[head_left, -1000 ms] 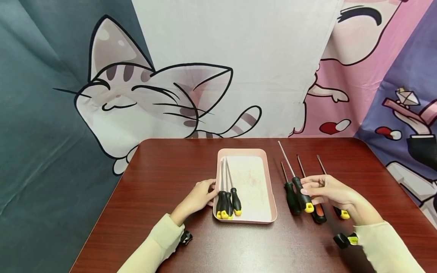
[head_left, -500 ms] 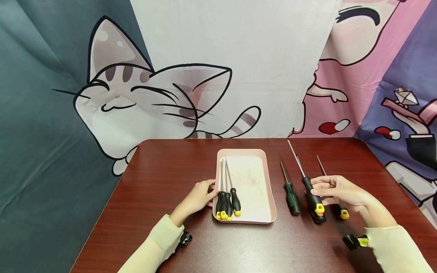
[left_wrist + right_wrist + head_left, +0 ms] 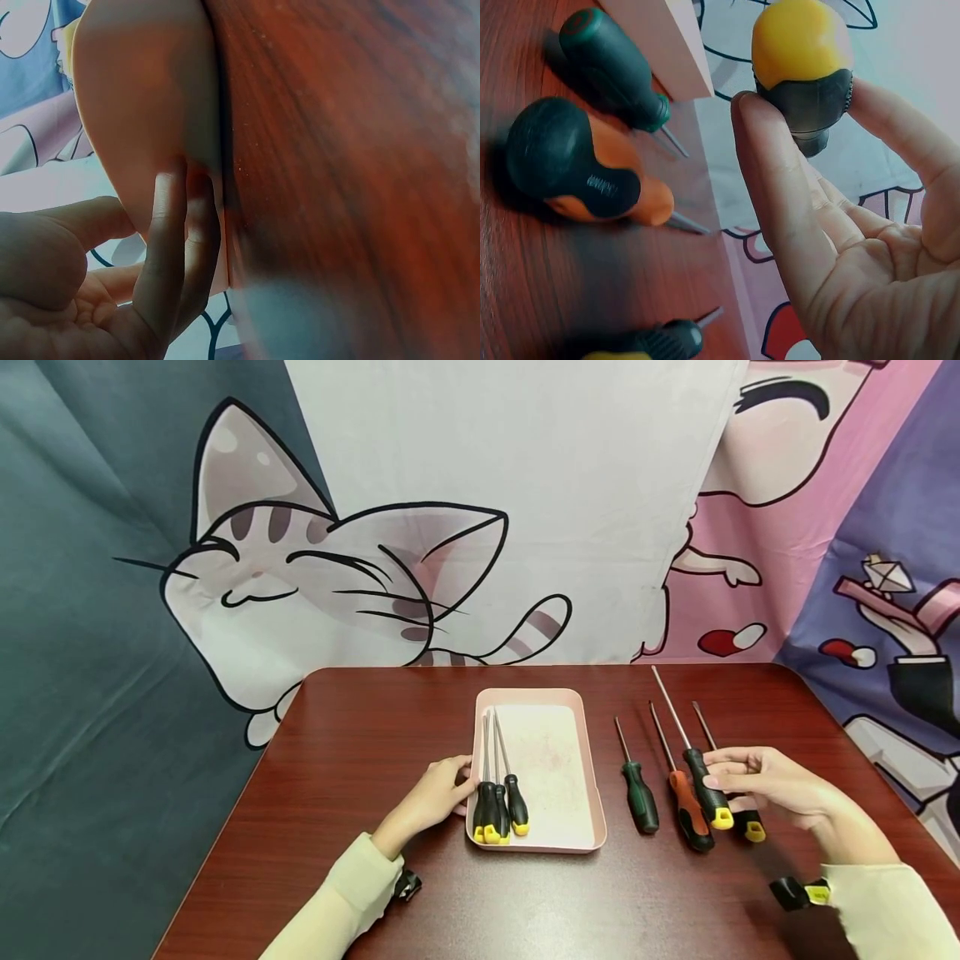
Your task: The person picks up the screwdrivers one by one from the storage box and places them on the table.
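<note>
My right hand grips a long screwdriver with a black handle and yellow end, its shaft pointing to the far side. In the right wrist view this screwdriver is raised off the table between thumb and fingers. My left hand pinches the left wall of a pink tray, thumb at the rim and fingers along the outer side. Inside the tray, several black-and-yellow screwdrivers lie along its left side, shafts pointing away.
Right of the tray lie a dark green screwdriver and an orange-and-black screwdriver. Another black-and-yellow screwdriver is partly hidden behind my right hand. Beyond the table hangs a cartoon-printed cloth.
My right hand has carried the held screwdriver to the right, past the green one and over the orange-and-black one, uncovering both. The left hand and tray have stayed put.
</note>
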`<action>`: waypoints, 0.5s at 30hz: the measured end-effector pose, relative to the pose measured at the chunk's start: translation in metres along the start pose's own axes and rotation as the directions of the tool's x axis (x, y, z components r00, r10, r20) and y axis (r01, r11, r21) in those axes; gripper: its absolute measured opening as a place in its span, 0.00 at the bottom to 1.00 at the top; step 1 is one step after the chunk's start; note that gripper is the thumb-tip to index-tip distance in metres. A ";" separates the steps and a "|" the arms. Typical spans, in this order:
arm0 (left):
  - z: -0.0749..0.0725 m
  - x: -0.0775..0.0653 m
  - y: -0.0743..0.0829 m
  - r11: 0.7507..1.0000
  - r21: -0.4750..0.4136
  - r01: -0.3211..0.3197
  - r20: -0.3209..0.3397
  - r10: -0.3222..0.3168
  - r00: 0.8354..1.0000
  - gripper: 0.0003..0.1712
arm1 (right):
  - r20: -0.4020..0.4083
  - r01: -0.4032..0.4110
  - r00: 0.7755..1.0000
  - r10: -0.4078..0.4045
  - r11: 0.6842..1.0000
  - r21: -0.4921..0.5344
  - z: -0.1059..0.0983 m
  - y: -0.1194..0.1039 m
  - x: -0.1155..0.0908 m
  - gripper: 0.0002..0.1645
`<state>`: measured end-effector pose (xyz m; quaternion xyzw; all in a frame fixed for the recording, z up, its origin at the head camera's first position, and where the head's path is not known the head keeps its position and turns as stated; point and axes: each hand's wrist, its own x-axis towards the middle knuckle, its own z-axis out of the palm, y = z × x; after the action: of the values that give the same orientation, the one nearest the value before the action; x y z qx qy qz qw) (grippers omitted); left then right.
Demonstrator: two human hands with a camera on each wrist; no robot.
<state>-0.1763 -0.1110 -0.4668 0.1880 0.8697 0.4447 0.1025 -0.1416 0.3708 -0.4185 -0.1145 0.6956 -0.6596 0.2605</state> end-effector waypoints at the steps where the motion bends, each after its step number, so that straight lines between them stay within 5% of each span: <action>1: 0.000 0.000 0.000 1.000 0.000 0.003 0.001 -0.003 1.000 0.23 | -0.002 -0.004 1.000 0.005 1.000 0.006 -0.002 0.001 -0.001 0.21; 15: 0.000 -0.001 -0.001 1.000 -0.017 -0.018 0.005 0.018 1.000 0.22 | -0.015 -0.022 1.000 0.022 1.000 0.013 -0.016 0.005 -0.011 0.25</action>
<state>-0.1756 -0.1119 -0.4672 0.1963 0.8639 0.4524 0.1025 -0.1397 0.3911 -0.4206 -0.1001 0.6947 -0.6619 0.2631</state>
